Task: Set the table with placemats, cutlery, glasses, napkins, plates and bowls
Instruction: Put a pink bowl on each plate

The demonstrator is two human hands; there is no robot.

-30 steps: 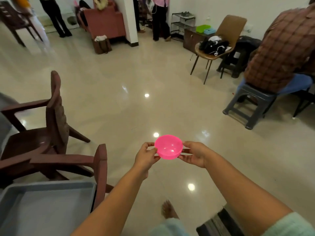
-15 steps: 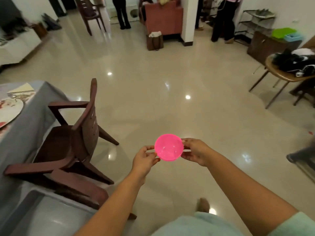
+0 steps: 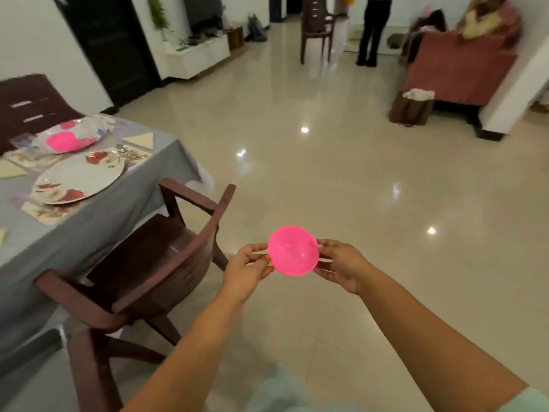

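Pink bowl hangs in front of us above the shiny floor, held by its rim from both sides and tipped so its hollow faces us. In the head view, our left hand pinches the bowl's left edge, thumb and fingertips curled together on the rim, and our right hand grips the right edge the same way, fingers clamped on it. To the left and nearer to us stands a dark brown armchair, pushed against a table under a grey cloth. On that table we see a white plate with a flower pattern lying on a placemat, and farther back a second plate with another pink bowl sitting on it. A folded cream napkin lies just right of the far setting. Far right stands a reddish sofa, and a person in dark trousers stands at the far end of the room.
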